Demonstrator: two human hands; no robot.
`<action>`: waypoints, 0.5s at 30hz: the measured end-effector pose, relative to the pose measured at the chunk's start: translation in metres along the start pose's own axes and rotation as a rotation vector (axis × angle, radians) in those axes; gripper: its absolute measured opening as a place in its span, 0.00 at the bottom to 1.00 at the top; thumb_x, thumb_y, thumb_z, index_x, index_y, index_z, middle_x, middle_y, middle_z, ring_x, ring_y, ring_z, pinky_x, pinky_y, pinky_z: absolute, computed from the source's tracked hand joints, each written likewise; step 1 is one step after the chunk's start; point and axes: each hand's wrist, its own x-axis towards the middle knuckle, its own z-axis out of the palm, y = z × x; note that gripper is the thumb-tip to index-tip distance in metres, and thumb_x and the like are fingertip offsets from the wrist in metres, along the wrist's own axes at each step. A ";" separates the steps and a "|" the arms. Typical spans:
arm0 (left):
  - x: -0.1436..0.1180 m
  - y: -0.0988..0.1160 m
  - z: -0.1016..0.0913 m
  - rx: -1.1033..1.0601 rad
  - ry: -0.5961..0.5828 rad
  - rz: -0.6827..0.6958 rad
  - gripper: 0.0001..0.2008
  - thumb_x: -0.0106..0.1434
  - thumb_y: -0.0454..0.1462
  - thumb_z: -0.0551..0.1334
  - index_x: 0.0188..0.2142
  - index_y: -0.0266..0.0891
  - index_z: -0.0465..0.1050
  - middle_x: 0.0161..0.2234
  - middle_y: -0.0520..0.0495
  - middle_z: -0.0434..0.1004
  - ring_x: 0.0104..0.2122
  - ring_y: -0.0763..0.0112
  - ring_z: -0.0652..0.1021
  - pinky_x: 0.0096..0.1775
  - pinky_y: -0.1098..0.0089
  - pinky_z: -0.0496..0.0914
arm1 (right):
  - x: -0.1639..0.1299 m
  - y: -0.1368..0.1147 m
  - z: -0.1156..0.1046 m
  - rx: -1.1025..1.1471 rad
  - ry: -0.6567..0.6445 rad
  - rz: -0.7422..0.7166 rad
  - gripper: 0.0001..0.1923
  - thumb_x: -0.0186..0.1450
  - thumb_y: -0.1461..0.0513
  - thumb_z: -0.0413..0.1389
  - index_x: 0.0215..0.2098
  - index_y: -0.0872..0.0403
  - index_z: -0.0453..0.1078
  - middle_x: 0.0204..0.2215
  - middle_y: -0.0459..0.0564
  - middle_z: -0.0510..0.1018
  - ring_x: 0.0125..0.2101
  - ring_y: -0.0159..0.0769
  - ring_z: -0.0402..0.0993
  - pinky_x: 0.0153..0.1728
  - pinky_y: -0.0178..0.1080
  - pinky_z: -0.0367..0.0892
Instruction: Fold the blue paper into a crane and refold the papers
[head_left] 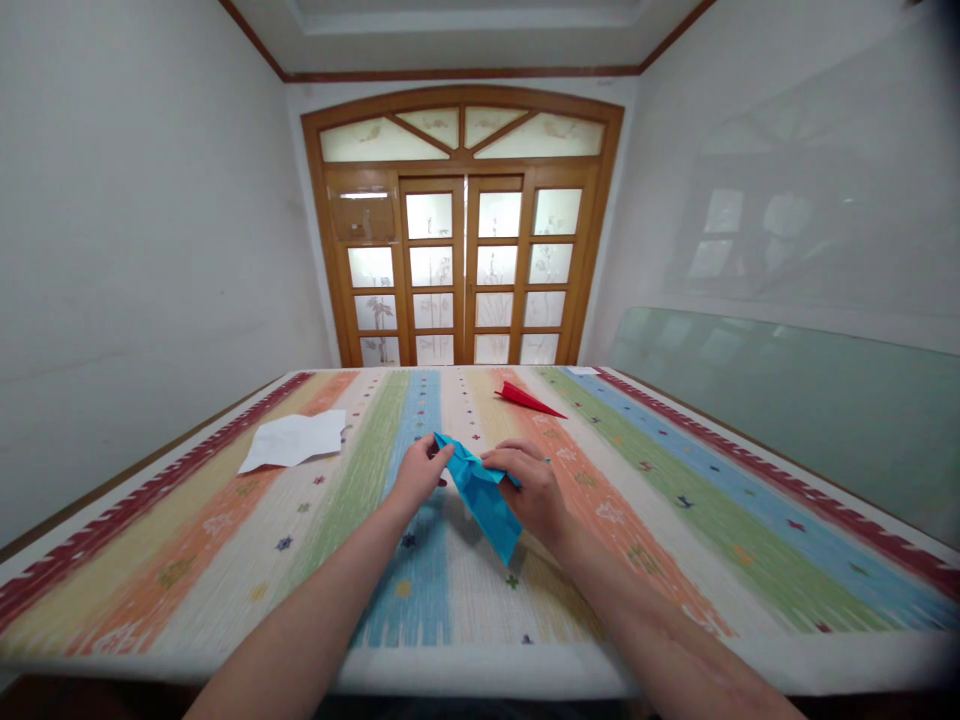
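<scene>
A partly folded sheet of blue paper [484,505] is held between my two hands above the striped tablecloth. My left hand [421,468] pinches its upper left corner between thumb and fingers. Over its right side, my right hand [529,482] is closed with the thumb and fingertips on a folded edge. One point of the paper hangs down toward me. Part of the sheet is hidden behind the right fingers. Beyond the hands lies a folded red paper plane [529,399], its narrow tip toward the right.
A creased white sheet of paper [295,440] lies on the left of the striped tablecloth [330,560]. At the far right edge is a small white piece [583,371]. A pale green glass panel [787,400] stands along the right side. Wooden doors [465,270] close off the far end.
</scene>
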 end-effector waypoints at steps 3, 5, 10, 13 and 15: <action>0.001 -0.003 -0.001 0.030 -0.016 0.000 0.12 0.61 0.42 0.59 0.36 0.35 0.74 0.32 0.45 0.76 0.29 0.68 0.76 0.24 0.73 0.73 | 0.001 -0.001 0.000 0.011 0.042 0.019 0.13 0.64 0.68 0.52 0.40 0.48 0.76 0.38 0.50 0.80 0.44 0.43 0.73 0.49 0.48 0.68; 0.002 -0.007 -0.001 0.028 -0.016 0.005 0.13 0.61 0.43 0.59 0.34 0.35 0.75 0.30 0.45 0.76 0.28 0.68 0.76 0.24 0.72 0.73 | 0.002 0.000 -0.001 0.013 0.099 0.049 0.11 0.63 0.67 0.53 0.40 0.49 0.75 0.36 0.51 0.80 0.42 0.43 0.73 0.47 0.47 0.68; 0.007 -0.012 -0.004 -0.032 0.056 -0.007 0.18 0.60 0.48 0.59 0.30 0.34 0.75 0.27 0.45 0.74 0.25 0.68 0.75 0.24 0.70 0.72 | 0.004 0.007 -0.005 0.004 0.211 0.079 0.08 0.63 0.65 0.56 0.39 0.50 0.75 0.35 0.50 0.80 0.40 0.43 0.74 0.43 0.47 0.68; 0.008 -0.011 -0.007 -0.096 0.085 -0.014 0.19 0.60 0.50 0.60 0.30 0.34 0.76 0.28 0.44 0.75 0.26 0.67 0.75 0.25 0.69 0.73 | 0.004 0.013 -0.007 0.005 0.261 0.128 0.08 0.64 0.63 0.56 0.40 0.49 0.75 0.37 0.50 0.80 0.40 0.43 0.74 0.43 0.46 0.68; 0.009 -0.008 -0.009 -0.137 0.090 0.001 0.20 0.59 0.50 0.61 0.31 0.34 0.76 0.29 0.43 0.76 0.28 0.66 0.76 0.25 0.69 0.73 | 0.005 0.018 -0.007 -0.005 0.301 0.171 0.08 0.64 0.63 0.56 0.40 0.50 0.76 0.37 0.50 0.80 0.41 0.44 0.74 0.43 0.46 0.68</action>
